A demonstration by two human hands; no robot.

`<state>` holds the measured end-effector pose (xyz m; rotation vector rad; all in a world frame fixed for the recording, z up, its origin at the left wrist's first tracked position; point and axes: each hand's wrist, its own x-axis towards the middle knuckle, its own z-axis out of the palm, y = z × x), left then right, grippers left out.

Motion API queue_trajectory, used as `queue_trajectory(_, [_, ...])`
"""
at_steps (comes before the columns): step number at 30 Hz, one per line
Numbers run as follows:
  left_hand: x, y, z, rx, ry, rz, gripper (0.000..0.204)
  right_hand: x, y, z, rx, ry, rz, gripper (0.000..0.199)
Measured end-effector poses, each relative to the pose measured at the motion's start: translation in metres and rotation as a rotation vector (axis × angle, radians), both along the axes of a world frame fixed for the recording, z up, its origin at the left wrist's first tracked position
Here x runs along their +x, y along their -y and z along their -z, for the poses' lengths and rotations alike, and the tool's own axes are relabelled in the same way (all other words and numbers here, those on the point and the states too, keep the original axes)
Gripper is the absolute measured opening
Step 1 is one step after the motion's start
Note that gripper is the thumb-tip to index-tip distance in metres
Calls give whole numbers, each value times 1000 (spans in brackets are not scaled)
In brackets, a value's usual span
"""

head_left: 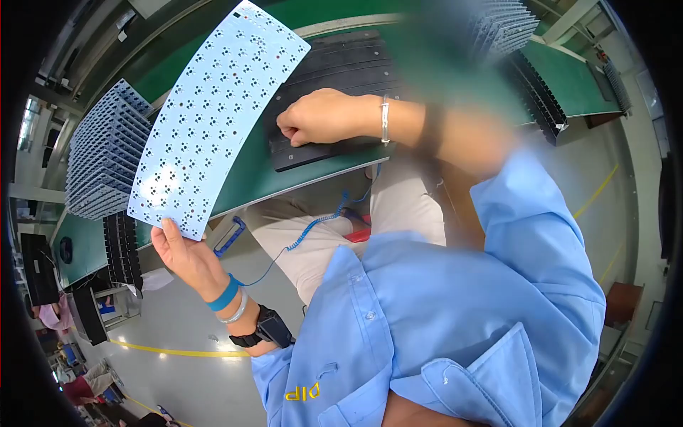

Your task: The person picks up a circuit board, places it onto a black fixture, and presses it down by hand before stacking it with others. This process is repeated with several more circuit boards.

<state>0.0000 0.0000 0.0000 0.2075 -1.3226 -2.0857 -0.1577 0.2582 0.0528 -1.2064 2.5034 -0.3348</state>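
A long white circuit board, dotted with small dark component marks, is tilted up at the left. My left hand grips its near lower end, thumb on the face, fingers behind. Blue and clear bands and a black watch-like device circle that wrist. My right hand is closed, knuckles up, over the left part of a black slatted plate on the green bench. Whatever its curled fingers hold, if anything, is hidden. The board's far right edge lies close to the plate.
Stacked boards stand in a black slotted rack at the left. Another board stack and a black slotted rail are at the far right on the green bench. A coiled blue cord runs from my left wrist past my legs.
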Motion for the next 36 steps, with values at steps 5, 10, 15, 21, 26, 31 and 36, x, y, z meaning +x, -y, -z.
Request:
queue_trajectory(5, [-5,7,-13,-79,-9,15,21,4,-41,-5,-21,-88,-19,15])
queue_trajectory(10, [-17,-2,-21,-81,-3,62,20,9,-141,-9,11,-177,0,16])
queue_trajectory(15, [-38,-17,-30,-94,24,108,21,20,-217,-16,78,-272,178,11])
queue_trajectory(21, [-55,-81,-43,-219,-64,113,18,34,-201,-25,-646,181,578,25])
queue_trajectory(26, [-37,-106,-44,-1286,-57,-230,15,41,-139,-59,-1279,781,674,42])
queue_trajectory(31, [-26,-163,-69,-1837,-799,-9,11,32,-140,-66,-1258,700,640,44])
queue_trajectory(36, [-31,-207,-60,-1779,-775,404,10,40,-195,-89,-1075,396,526,33])
